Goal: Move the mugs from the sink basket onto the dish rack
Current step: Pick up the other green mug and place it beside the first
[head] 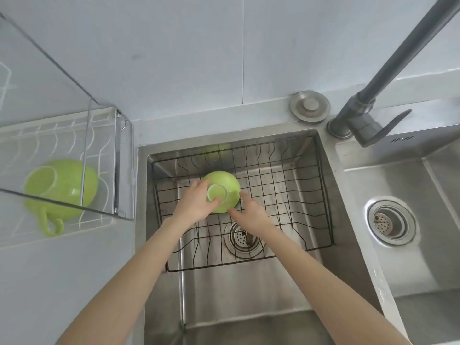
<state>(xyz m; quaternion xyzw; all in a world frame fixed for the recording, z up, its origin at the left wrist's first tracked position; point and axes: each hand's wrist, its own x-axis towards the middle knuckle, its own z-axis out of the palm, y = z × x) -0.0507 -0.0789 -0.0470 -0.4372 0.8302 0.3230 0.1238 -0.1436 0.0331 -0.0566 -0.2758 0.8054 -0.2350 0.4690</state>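
sink: a stainless steel sink basin point(293, 290) fills the middle of the view, drain showing at its floor; a second steel basin point(423, 245) lies along its right edge.
faucet: a dark grey tall faucet point(368, 115) stands at the far right corner of the sink.
dish rack: a clear-walled dish rack with white wire prongs point(57, 135) sits on the counter just beside the sink's left edge.
sink basket: a black wire sink basket point(286, 185) rests inside the sink, reaching from its far wall to near the drain.
racked mug: a lime green ceramic mug point(61, 190) lies upside down at the rack's near side, handle pointing to the near edge.
mug in hand: a second lime green mug point(224, 181) is upside down toward the basket's left side, pale base ring up; whether it has left the wires i cannot tell.
left hand: the left hand point(196, 202) wraps the mug's left flank, thumb pressed on the base ring, fingers closed on it.
right hand: the right hand point(251, 210) touches the mug's right lower edge with fingertips; a steadying hold rather than a full grasp, i judge.
step: picking up the last mug seen in the basket.
next move: lift it clear of the basket's left rim, carry it left over the sink edge, and set it on free prongs beside the racked mug without knocking the rack's clear wall.
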